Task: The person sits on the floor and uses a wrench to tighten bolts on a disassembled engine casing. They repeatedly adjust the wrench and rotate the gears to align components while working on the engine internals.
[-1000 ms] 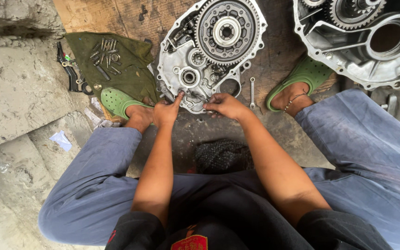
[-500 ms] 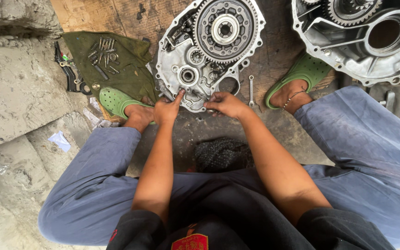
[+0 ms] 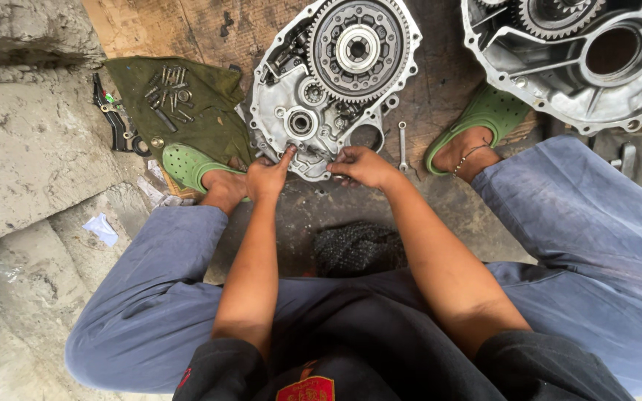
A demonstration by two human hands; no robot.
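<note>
- The gearbox housing (image 3: 313,111) with a large toothed gear (image 3: 358,48) lies at the upper centre of the frame, on a wooden board (image 3: 187,30).
- The left hand (image 3: 265,177) touches its lower edge with the forefinger stretched out and the other fingers curled.
- The right hand (image 3: 362,165) rests on the same edge, fingers bent; whether they pinch something cannot be seen.
- A green cloth (image 3: 187,111) with bolts lies at the upper left, a spanner (image 3: 403,145) just right of the housing.

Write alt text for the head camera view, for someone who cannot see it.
Seen from above, a seated person's left hand and right hand touch the lower edge of a metal gear housing with a large gear lying on the floor. Bolts lie on a green cloth to the left, and a small wrench lies right of the housing.
</note>
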